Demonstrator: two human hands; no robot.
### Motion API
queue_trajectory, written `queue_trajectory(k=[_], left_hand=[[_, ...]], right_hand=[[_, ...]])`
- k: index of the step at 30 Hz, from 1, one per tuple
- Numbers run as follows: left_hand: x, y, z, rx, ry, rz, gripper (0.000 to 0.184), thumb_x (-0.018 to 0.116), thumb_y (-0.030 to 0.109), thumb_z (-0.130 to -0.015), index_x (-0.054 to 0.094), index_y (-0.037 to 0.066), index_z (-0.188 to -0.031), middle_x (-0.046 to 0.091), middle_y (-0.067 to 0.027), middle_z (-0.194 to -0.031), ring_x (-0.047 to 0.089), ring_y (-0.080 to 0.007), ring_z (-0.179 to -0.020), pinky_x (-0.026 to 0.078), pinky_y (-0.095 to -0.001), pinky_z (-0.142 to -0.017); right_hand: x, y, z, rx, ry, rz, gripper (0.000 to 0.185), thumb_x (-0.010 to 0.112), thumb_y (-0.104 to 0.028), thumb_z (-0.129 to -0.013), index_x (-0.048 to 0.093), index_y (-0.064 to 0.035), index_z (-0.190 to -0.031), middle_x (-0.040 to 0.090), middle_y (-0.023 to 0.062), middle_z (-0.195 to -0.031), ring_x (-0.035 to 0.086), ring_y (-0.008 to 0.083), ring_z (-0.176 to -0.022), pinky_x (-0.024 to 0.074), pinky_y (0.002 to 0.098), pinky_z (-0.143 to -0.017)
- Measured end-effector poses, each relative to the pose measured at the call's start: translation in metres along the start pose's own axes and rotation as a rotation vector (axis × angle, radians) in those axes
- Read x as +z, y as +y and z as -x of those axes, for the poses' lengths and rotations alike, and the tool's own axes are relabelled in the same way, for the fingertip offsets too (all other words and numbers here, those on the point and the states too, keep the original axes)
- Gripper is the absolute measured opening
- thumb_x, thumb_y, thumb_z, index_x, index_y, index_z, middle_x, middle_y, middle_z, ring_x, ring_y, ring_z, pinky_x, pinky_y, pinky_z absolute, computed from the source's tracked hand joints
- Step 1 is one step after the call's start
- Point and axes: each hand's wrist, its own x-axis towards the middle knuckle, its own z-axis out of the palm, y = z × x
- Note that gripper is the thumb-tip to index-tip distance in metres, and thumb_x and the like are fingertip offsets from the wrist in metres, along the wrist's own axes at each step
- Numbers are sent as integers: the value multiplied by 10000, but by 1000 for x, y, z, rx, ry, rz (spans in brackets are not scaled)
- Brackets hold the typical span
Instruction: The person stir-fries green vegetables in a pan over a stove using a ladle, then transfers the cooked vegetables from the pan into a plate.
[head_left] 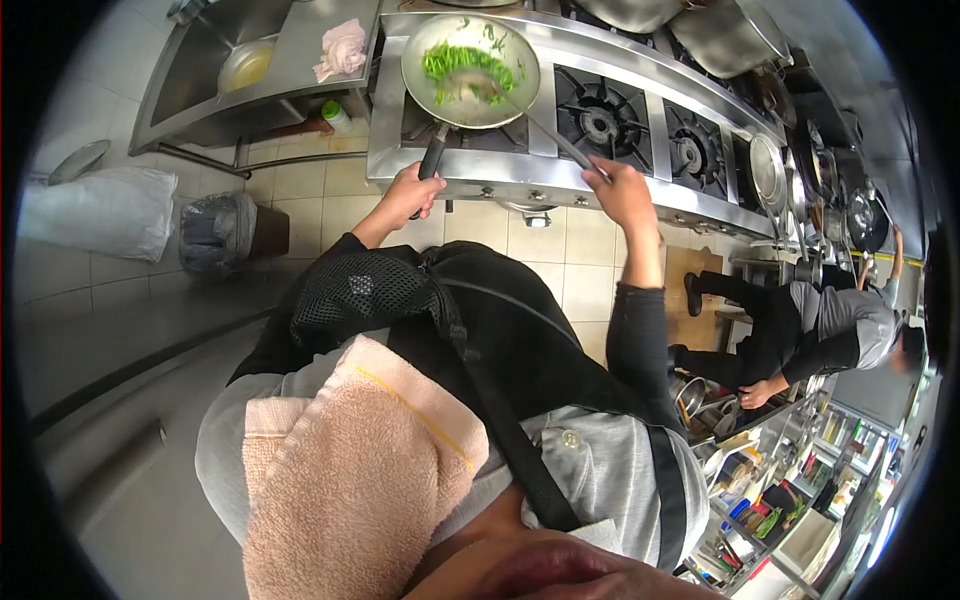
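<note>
My left hand [412, 197] is closed around the black handle [432, 162] of a wide frying pan [416, 84], which sits over the stove's left burner. Chopped green vegetables [468, 64] lie in the pan. In my right hand [622, 192] is the handle of a long metal ladle [562, 140], its fingers wrapped round the shaft. The ladle's head reaches into the greens and is blurred, so its exact shape is hard to make out.
To the right are bare burners [600, 122] and large pots [728, 38]. At left stand a steel sink counter [290, 50] with a crumpled cloth [342, 48] and a lined bin [218, 232]. Another person [800, 310] works at far right, near hanging pans [768, 168].
</note>
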Motion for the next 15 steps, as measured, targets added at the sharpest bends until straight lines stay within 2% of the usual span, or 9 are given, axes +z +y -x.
queue_trajectory(k=[5, 6, 9, 10, 13, 14, 15], left_hand=[[6, -49, 18, 18, 31, -34, 183, 632, 102, -889, 464, 64, -951, 447, 10, -556, 429, -106, -392, 375, -287, -373], [4, -50, 21, -46, 47, -9, 173, 630, 98, -889, 469, 65, -944, 439, 5, -528, 421, -119, -367, 370, -292, -371], [-4, -25, 11, -86, 14, -37, 178, 640, 104, -889, 471, 68, -932, 445, 11, -543, 424, -115, -380, 364, -290, -369], [-9, -20, 2, -59, -35, 22, 186, 650, 111, -887, 471, 76, -922, 457, 15, -565, 423, -107, -397, 363, -283, -371], [-6, 5, -22, -48, -18, 67, 193, 657, 112, -887, 471, 81, -926, 460, 19, -585, 419, -97, -412, 368, -279, -377], [-3, 12, -23, 1, -4, 40, 195, 659, 109, -887, 470, 81, -928, 453, 20, -588, 415, -91, -415, 378, -281, -383], [-1, 9, -23, 15, 3, 39, 196, 660, 107, -887, 470, 79, -928, 451, 19, -587, 417, -91, -415, 379, -281, -384]], right_hand=[[8, 5, 9, -142, 167, -147, 407, 718, -338, -864, 697, -113, -1203, 710, 214, -1006, 690, 363, -975, 526, 409, -875], [-5, 2, 19, -95, 107, -126, 398, 725, -330, -862, 706, -101, -1186, 717, 206, -991, 697, 362, -959, 530, 392, -868], [-38, -5, 41, 71, -87, -80, 377, 732, -334, -855, 723, -117, -1164, 723, 202, -968, 703, 358, -938, 535, 383, -854], [-36, 2, 37, 32, -93, -27, 373, 727, -341, -858, 723, -136, -1169, 722, 201, -979, 700, 355, -951, 535, 399, -853], [-15, -5, 10, 13, -46, 116, 375, 718, -345, -864, 715, -150, -1184, 716, 201, -1010, 690, 358, -973, 532, 419, -858], [-9, -12, 2, 73, -6, 65, 388, 709, -342, -869, 701, -143, -1202, 708, 199, -1043, 682, 364, -988, 526, 433, -865], [-3, -15, -3, 45, 57, 7, 392, 710, -342, -869, 699, -140, -1204, 708, 198, -1043, 680, 367, -988, 526, 434, -865]])
